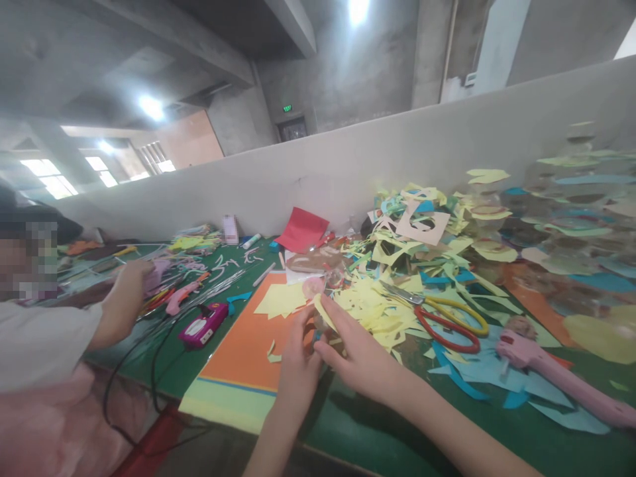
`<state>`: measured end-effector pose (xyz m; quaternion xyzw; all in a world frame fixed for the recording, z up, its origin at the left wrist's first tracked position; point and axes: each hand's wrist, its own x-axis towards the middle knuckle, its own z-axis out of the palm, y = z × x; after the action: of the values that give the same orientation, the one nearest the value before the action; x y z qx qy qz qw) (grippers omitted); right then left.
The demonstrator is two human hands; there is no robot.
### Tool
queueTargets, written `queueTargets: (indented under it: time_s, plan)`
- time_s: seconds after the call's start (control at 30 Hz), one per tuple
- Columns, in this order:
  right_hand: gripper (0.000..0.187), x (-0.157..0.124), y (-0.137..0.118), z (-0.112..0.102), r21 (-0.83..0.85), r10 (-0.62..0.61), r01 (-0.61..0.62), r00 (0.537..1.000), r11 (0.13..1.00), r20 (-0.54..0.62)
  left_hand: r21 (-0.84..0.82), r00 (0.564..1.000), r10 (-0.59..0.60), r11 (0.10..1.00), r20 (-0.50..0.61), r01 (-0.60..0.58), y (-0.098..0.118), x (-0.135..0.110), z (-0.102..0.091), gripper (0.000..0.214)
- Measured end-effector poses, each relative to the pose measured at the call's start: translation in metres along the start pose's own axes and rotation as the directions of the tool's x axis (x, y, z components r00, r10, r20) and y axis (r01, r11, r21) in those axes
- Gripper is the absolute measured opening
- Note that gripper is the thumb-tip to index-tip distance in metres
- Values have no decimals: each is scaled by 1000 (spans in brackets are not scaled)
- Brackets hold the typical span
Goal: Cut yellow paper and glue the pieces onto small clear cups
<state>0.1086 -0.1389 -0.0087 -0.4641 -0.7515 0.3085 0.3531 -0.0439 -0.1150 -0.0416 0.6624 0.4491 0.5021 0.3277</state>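
My left hand [299,348] and my right hand [358,348] meet above the table's front part. Between their fingertips is a small yellow paper piece [324,311], with both hands closed on it. A pink round piece [313,286] shows just beyond the fingertips; I cannot tell if it is joined to the yellow one. A bit of blue shows between the hands, its kind hidden by the fingers. Under and left of my left hand lies a stack of orange sheets [238,354] with yellow paper [281,299] on top. Yellow scraps [382,308] spread beyond my right hand.
Scissors [447,321] with red and yellow handles and a pink glue gun [556,377] lie at right. Behind rises a heap of paper offcuts [417,232]. A purple box [203,324] with a black cord sits left, near another person's arm [119,301].
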Motion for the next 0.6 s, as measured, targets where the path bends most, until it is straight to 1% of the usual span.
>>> queueTargets:
  time_s: [0.6]
  plan:
    - [80, 1, 2, 0, 6, -5, 5, 1000, 1000, -5, 16, 1000, 6, 1000, -5, -6, 1, -1, 0, 44]
